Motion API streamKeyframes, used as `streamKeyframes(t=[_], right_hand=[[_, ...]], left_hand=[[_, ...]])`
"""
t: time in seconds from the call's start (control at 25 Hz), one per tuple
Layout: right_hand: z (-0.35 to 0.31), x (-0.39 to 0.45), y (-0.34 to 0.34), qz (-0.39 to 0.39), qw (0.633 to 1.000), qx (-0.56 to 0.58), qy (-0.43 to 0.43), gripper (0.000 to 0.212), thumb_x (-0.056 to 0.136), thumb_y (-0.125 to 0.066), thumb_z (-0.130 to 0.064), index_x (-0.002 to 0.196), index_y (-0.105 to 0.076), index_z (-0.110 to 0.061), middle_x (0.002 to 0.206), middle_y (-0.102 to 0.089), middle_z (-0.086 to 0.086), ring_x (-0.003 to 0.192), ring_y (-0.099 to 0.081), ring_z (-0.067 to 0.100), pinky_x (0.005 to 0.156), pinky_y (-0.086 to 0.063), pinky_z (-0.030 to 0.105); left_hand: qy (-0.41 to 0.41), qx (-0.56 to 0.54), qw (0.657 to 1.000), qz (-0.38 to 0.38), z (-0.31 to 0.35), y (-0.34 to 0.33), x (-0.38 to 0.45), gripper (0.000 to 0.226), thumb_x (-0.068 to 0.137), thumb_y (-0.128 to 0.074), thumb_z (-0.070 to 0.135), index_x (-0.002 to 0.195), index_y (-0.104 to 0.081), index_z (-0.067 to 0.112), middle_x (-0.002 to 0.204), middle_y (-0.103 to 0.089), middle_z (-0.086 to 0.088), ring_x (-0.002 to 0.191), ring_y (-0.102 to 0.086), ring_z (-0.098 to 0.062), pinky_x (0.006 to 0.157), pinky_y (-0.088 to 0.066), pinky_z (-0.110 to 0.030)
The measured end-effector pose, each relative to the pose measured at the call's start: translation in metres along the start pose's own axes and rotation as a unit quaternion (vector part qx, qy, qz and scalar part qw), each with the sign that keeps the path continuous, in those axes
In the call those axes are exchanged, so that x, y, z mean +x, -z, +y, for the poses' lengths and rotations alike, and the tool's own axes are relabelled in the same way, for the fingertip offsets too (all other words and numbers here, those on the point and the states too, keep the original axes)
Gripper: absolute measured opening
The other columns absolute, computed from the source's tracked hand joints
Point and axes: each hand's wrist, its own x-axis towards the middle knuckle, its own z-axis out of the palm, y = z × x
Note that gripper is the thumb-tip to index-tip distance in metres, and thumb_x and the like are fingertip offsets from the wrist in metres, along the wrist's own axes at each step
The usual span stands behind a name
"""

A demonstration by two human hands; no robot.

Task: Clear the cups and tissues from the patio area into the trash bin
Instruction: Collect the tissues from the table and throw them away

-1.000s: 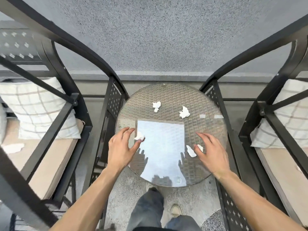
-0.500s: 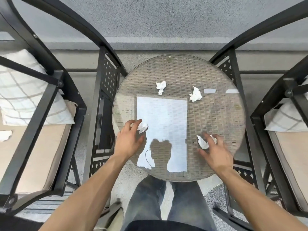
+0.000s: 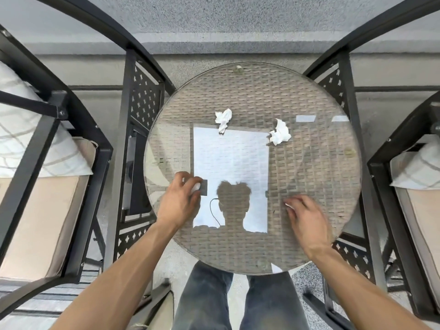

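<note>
A round glass-topped wicker table stands before me. Two crumpled white tissues lie loose at its far side, one at centre and one to the right. My left hand curls round a third tissue near the left rim. My right hand closes over a fourth tissue, of which only a white sliver shows under the fingertips. No cup or trash bin is in view.
Black metal chairs flank the table, the left chair and the right chair, each with a beige seat cushion and a checked white pillow. A grey wall runs behind. My legs stand against the near rim.
Both hands have drawn toward the near rim and their fingers have closed round the tissues they were reaching for. The view has tilted down, closer over the table.
</note>
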Motion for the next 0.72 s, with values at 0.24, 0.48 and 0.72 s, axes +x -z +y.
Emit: streamKeyframes(t=[0.24,0.48,0.72], right_hand=[[-0.003,0.025,0.004,0.034,0.997,0.069,0.007,0.020,0.084,-0.069,-0.002,0.096,-0.072,-0.018,0.097,-0.072,-0.002,0.082,-0.067,0.020,0.077,-0.052,0.030],[-0.018,0.082,0.026,0.086,0.983,0.161,0.014,0.039,0.080,-0.072,-0.002,0.114,-0.065,-0.021,0.134,-0.054,-0.004,0.086,-0.059,0.008,0.084,-0.053,0.031],[-0.037,0.150,0.058,-0.011,0.988,0.157,0.002,0.077,0.080,-0.075,-0.012,0.143,-0.039,-0.037,0.161,-0.016,-0.002,0.114,-0.058,0.030,0.101,-0.044,0.036]], left_hand=[[-0.018,-0.025,1.000,0.006,-0.005,0.000,0.011,0.019,0.092,-0.062,0.013,0.109,-0.067,0.014,0.108,-0.059,-0.002,0.079,-0.066,-0.027,0.062,-0.057,-0.042],[-0.014,-0.081,0.995,0.056,0.007,0.020,0.060,0.021,0.092,-0.060,0.030,0.111,-0.064,0.023,0.101,-0.062,0.002,0.081,-0.061,-0.017,0.070,-0.057,-0.037],[0.018,-0.182,0.983,-0.017,0.051,0.044,0.139,0.092,0.085,-0.071,0.014,0.147,-0.015,0.052,0.095,-0.060,0.007,0.088,-0.057,-0.015,0.079,-0.042,-0.025]])
